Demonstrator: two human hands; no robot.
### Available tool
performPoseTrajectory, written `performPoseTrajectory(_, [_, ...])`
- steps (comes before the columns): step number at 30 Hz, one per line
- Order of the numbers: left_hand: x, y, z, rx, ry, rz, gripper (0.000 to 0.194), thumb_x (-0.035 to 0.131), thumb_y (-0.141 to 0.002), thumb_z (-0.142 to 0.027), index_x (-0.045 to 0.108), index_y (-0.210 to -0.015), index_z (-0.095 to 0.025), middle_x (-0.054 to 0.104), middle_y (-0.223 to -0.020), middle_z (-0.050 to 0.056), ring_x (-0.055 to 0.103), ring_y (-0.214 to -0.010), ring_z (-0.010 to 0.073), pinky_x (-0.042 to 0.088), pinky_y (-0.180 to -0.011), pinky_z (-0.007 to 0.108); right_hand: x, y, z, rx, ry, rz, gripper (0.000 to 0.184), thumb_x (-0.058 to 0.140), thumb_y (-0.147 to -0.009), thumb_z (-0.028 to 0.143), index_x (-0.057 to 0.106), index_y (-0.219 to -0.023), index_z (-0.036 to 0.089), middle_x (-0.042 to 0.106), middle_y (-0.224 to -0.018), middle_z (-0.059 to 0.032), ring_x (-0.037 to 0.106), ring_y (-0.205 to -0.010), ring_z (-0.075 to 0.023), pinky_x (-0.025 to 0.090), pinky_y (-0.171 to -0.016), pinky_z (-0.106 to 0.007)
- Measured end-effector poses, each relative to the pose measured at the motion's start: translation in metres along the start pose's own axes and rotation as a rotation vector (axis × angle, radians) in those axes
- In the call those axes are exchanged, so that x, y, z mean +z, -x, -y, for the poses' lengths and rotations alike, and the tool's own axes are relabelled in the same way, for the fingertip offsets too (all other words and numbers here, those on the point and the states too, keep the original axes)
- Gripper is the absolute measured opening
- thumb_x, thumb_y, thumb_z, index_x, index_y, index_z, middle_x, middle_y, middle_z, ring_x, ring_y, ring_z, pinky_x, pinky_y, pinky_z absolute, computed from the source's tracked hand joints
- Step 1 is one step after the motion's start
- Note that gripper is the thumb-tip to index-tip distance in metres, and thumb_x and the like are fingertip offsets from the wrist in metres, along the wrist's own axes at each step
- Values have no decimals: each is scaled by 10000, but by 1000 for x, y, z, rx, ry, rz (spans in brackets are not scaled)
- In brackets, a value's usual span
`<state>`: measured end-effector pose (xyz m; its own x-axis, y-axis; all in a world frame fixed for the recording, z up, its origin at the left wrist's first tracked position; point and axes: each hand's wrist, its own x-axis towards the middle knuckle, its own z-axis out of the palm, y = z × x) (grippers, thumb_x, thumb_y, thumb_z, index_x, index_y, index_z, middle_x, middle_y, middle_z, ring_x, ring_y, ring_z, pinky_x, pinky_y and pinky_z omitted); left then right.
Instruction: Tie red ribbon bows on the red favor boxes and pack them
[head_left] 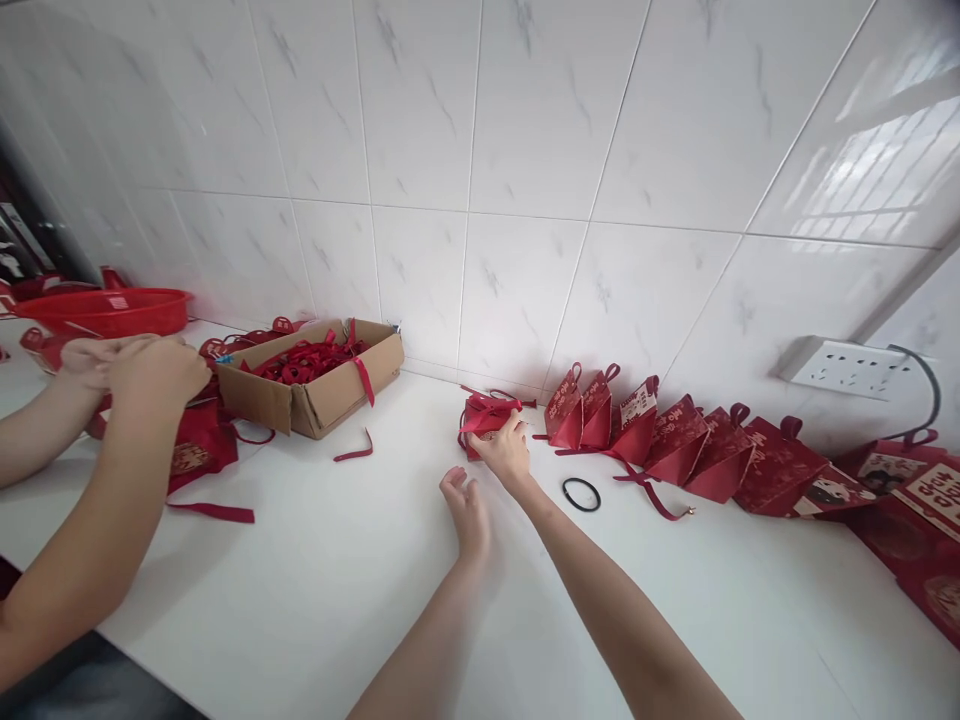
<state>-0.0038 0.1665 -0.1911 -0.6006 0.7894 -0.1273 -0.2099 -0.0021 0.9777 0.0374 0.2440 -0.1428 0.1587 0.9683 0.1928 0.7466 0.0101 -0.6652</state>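
A small red gift box (472, 412) with a red ribbon bow (491, 408) on top stands on the white table near the tiled wall. My right hand (510, 450) reaches over it, its fingers closed on the box at the ribbon. Just in front of the box, my left hand (469, 512) is held with loosely bent fingers apart, and nothing is in it. A black elastic ring (581, 494) lies to the right of my right wrist, close to loose red ribbon pieces (654, 492).
Several red gift boxes (675, 440) line the wall at right, below a power strip (844, 368). A cardboard box (306, 402) of red ribbons stands at left. Beyond it, another person's hands (154, 370) work above a red bag (206, 440); a red basin (112, 312) is behind.
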Motion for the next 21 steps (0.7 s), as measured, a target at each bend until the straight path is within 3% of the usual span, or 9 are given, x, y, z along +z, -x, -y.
performPoseTrajectory(5, [-3, -5, -2, -45, 98, -25, 239, 276, -892, -348, 396, -1057, -224, 514, -1183, 101, 578, -1005, 172, 484, -824, 319, -46, 70, -33, -32, 53, 61, 888, 642, -702, 484, 194, -1363, 95, 419, -1251, -226, 529, -1108, -372, 475, -848, -432])
performPoseTrajectory(11, [-5, 1, -5, -1, 52, 174, 205, 379, -825, -355, 499, -879, -198, 590, -1008, 58, 587, -987, 175, 458, -849, 317, -110, 156, -60, 62, 19, 207, 874, 620, -691, 565, 202, -1353, 175, 417, -1269, -183, 569, -1029, -372, 480, -817, -495])
performPoseTrajectory(16, [-20, 19, -26, 88, -102, 310, 203, 437, -796, -380, 527, -794, -198, 580, -940, 37, 550, -968, 191, 432, -826, 311, -149, 167, -92, 32, -399, 49, 453, 398, -848, 601, 405, -1087, 216, 502, -1208, -124, 525, -1110, -280, 449, -923, -467])
performPoseTrajectory(19, [-37, 44, -50, 122, -228, 406, 206, 524, -775, -409, 549, -750, -206, 552, -798, 10, 529, -814, 184, 417, -736, 296, -159, 164, -104, 10, -594, 112, 414, 337, -890, 619, 445, -920, 221, 582, -992, -65, 576, -960, -221, 478, -888, -423])
performPoseTrajectory(21, [-47, 65, -62, 133, -336, 515, 236, 543, -784, -449, 574, -792, -215, 553, -773, 5, 525, -759, 180, 413, -699, 295, -161, 164, -104, 19, -669, 189, 436, 337, -883, 644, 442, -902, 220, 578, -980, -58, 592, -904, -206, 518, -802, -390])
